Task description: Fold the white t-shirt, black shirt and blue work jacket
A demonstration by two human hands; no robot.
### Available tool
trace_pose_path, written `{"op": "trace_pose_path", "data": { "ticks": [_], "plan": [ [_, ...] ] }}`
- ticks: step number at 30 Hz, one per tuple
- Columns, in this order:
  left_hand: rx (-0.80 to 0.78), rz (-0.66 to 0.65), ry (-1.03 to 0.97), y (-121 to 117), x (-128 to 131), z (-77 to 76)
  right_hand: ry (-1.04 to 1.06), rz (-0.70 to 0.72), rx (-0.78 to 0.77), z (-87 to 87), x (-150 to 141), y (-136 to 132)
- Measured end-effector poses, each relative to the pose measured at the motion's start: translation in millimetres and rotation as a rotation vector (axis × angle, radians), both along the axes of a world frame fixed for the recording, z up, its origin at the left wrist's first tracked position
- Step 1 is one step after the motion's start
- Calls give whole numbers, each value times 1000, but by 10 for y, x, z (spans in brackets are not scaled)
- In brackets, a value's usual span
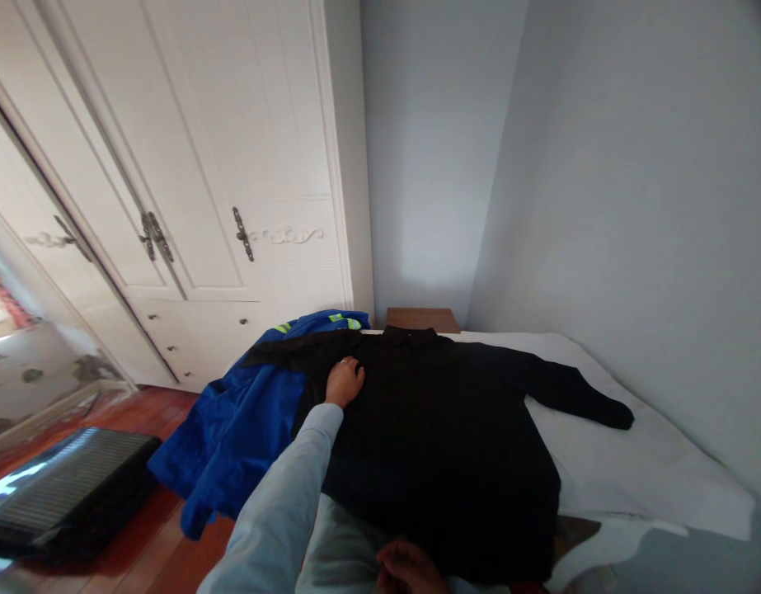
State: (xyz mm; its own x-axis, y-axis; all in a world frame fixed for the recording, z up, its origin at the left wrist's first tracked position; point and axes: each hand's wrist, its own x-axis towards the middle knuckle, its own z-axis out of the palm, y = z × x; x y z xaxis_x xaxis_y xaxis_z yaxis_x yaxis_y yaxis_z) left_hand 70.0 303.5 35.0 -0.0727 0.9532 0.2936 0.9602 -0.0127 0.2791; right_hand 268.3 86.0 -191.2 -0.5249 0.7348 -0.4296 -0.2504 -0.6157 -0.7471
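A black long-sleeved shirt (442,429) lies spread out, its collar at the far end and one sleeve stretched to the right. My left hand (345,382) rests on the shirt near its left shoulder, palm down, with the fingers lying on the cloth and a ring on one finger. At the bottom of the view, in shadow by the shirt's near hem, is my right hand (411,565). Its fingers are curled in, and whatever they may hold is hidden. Beneath the shirt's left side lies a blue garment (250,429) with yellow-green reflective strips, hanging down toward the floor.
A white-covered surface (603,462) carries the shirt and runs along the grey wall (633,206). Behind stand a white wardrobe (281,148) and a small brown wooden piece (422,319). On the red wooden floor at left sits a dark ribbed case (77,478).
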Motion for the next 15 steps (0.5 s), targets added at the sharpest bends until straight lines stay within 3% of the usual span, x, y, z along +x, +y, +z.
{"op": "trace_pose_path", "data": {
  "ticks": [10, 15],
  "plan": [
    [2, 2, 0, -6, 10, 17, 32, 61, 2, -70, 52, 22],
    [1, 6, -1, 2, 11, 3, -1, 13, -50, -124, 7, 19]
  ]
}}
